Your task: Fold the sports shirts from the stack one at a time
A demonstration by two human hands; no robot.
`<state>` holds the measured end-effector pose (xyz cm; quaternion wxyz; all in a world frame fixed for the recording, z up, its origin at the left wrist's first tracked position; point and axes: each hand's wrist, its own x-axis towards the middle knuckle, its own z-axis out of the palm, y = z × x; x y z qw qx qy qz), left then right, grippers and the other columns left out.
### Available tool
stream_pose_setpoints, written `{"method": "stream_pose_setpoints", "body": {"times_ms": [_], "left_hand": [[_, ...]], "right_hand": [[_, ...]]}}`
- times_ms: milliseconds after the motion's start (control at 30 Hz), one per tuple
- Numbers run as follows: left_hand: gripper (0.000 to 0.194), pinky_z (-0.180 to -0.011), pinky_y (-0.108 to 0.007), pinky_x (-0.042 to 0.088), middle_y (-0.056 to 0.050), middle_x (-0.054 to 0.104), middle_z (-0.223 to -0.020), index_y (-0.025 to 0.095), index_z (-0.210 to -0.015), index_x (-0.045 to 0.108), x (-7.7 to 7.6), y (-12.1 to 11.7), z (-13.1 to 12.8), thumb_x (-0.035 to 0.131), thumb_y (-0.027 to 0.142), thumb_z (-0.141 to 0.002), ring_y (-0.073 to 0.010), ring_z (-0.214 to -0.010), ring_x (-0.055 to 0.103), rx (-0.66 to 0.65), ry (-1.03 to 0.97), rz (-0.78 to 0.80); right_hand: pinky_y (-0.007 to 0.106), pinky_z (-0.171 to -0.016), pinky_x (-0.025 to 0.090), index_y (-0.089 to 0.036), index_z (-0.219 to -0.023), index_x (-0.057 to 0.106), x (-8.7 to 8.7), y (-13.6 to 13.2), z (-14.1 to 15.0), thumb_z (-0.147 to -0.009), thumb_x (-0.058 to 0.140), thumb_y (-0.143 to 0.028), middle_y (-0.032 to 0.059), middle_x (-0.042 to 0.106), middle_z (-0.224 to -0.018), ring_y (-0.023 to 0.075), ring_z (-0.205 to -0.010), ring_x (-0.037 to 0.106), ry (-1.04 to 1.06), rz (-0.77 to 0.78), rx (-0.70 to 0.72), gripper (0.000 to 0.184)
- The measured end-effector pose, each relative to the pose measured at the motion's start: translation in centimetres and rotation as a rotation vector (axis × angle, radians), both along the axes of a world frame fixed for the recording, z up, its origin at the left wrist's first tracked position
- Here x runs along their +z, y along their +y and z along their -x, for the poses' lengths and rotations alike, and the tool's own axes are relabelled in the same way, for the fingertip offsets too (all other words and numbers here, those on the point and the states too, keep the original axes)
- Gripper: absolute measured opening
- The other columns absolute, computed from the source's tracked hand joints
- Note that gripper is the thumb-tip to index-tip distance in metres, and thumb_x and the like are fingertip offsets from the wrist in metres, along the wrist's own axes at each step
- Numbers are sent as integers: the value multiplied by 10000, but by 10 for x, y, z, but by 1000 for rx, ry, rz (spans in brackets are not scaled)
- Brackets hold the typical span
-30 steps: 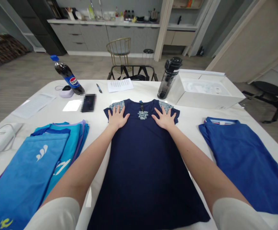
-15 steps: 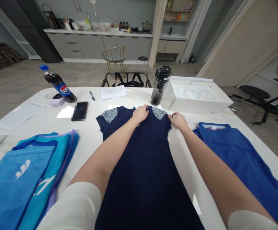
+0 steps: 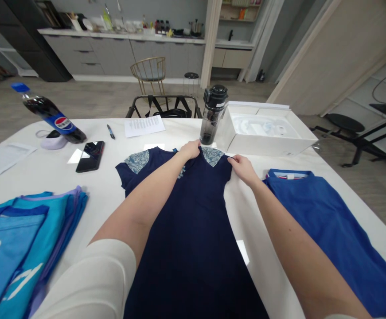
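Observation:
A navy short-sleeved T-shirt [image 3: 193,230] with pale paisley patches at its shoulders lies spread on the white table, its collar at the far end. My left hand [image 3: 190,150] reaches across it and pinches the fabric beside the neckline, next to the right-hand patch. At the right sleeve's outer end, my right hand [image 3: 243,169] has its fingers closed on the cloth's edge. My left forearm covers part of the chest print. The left sleeve lies flat, with no hand on it.
Folded blue and teal shirts [image 3: 33,239] sit at left, a folded royal blue shirt [image 3: 325,221] at right. Beyond are a phone [image 3: 91,157], cola bottle [image 3: 51,114], pen [image 3: 111,131], paper [image 3: 144,126], black-lidded water bottle [image 3: 213,114] and open white box [image 3: 266,133].
My view has turned to the right, so the things on the table appear farther left. Both hands keep hold of the T-shirt at the same places.

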<state>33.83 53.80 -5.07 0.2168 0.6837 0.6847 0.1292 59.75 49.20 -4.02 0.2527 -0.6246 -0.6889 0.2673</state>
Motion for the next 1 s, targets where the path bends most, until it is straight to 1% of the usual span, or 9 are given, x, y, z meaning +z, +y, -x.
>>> {"method": "stream_pose_setpoints", "body": {"times_ms": [167,267,333,433,567,633,767,867,1000], "left_hand": [[160,-766,-305,518,-20,667,-773,196,-941,625,17,-8,34,639,127,-798,-184,-770,660,-40,-548,-27],[163,-722,-262,510,-2,653,-770,194,-968,602,25,-26,57,648,160,-816,-135,-714,639,83,-945,30],[232,-743,-252,521,-28,685,-880,201,-1071,594,25,-41,75,631,179,-843,-128,-755,658,233,-1148,47],[325,-801,-251,541,-92,687,-1103,198,-1252,529,17,-68,102,511,203,-927,-136,-882,691,505,-1230,-14],[346,-946,-320,523,-112,665,-1194,188,-1286,542,3,-115,127,421,195,-962,-180,-1066,656,671,-670,-232],[324,-1007,-360,492,-106,663,-1190,192,-1244,591,-1,-143,126,460,199,-948,-209,-1114,624,533,-336,-316],[326,-1018,-396,461,-88,644,-1213,220,-1220,646,0,-193,105,469,210,-947,-232,-1140,584,7,4,-325],[450,-1015,-413,422,-84,620,-1260,244,-1307,627,6,-219,93,483,141,-893,-243,-1173,553,-282,137,-302],[575,-1054,-456,350,-107,550,-1395,267,-1391,597,17,-235,86,506,105,-847,-285,-1262,494,-402,251,-331]], "right_hand": [[230,-493,322,-224,-806,521,68,-34,47,-853,647,-504,-66,501,-554,104,-478,423,445,131,314,311],[220,-449,308,-230,-815,504,91,-44,106,-858,673,-475,-78,496,-530,97,-421,418,492,175,427,301],[226,-457,347,-229,-795,507,85,-42,150,-883,651,-428,-70,513,-534,109,-426,456,441,162,417,261],[254,-564,447,-219,-768,565,52,-36,204,-881,656,-379,-30,589,-600,144,-542,563,247,106,304,216],[314,-801,504,-207,-843,690,8,-33,221,-893,644,-368,48,720,-841,203,-829,666,68,96,274,175],[314,-836,497,-204,-924,709,0,-36,204,-914,606,-368,49,734,-897,198,-864,666,70,43,292,193],[281,-747,476,-202,-992,703,6,-72,145,-905,595,-376,11,715,-827,167,-744,636,26,-28,337,222],[273,-676,447,-217,-966,697,15,-133,100,-908,617,-477,-10,684,-756,157,-664,612,-69,37,468,278],[282,-609,396,-238,-889,662,23,-240,52,-869,641,-659,-1,661,-757,171,-645,607,-340,62,568,422]]}}
